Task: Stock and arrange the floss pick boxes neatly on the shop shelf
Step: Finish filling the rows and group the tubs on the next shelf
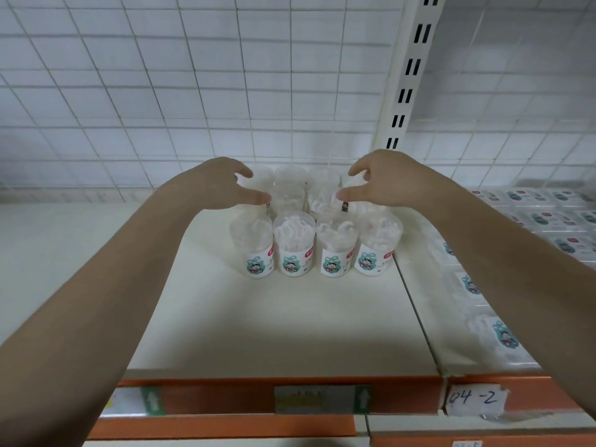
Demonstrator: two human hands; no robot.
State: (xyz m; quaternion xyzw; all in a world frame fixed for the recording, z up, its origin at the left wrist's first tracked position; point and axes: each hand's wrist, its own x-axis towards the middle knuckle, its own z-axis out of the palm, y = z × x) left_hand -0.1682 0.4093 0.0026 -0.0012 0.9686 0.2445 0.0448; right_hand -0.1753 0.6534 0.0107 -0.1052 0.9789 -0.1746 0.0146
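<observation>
Clear round floss pick boxes with cartoon labels stand in rows on the white shelf (290, 324). The front row (294, 248) has several side by side, labels facing me. Behind them stand more boxes (289, 196), close together. My left hand (219, 185) reaches to the left end of the rear rows, thumb and forefinger around a clear box (259, 182). My right hand (383, 182) mirrors it at the right end, thumb and fingers around another box (356, 201), which the hand mostly hides.
A white wire grid (161, 91) backs the shelf, and a slotted upright post (409, 75) stands at the right. The neighbouring shelf holds flat bagged floss packs (496, 333). An orange price rail (225, 424) runs along the front edge, with a taped "04-2" label (474, 398).
</observation>
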